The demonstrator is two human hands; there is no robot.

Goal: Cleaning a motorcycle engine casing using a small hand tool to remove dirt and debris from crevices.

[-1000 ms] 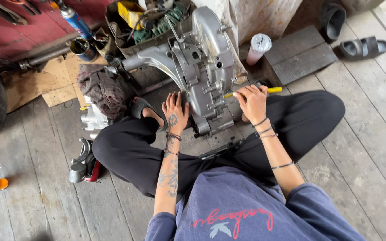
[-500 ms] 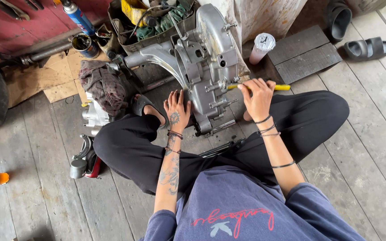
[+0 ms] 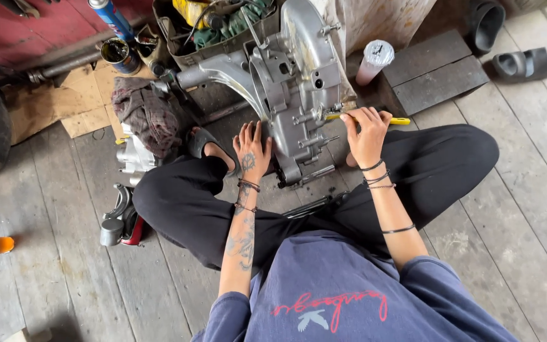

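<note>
Seated on the grey plank floor (image 3: 514,240), I work a tool into a large silver cast-metal engine casing (image 3: 299,82) propped between my knees.

Going down in size: the casing leans upright against a bin of parts; my left hand (image 3: 252,152) lies flat and open against its lower edge, gripping nothing, only bracing. My right hand (image 3: 366,132) is closed around a slim yellow-handled screwdriver (image 3: 397,120), its tip at the casing's right flank. In my judgement the step goes best if I press the brace firmly, keep the shaft square to the fastener, and turn slowly so the tip cannot slip.
</note>
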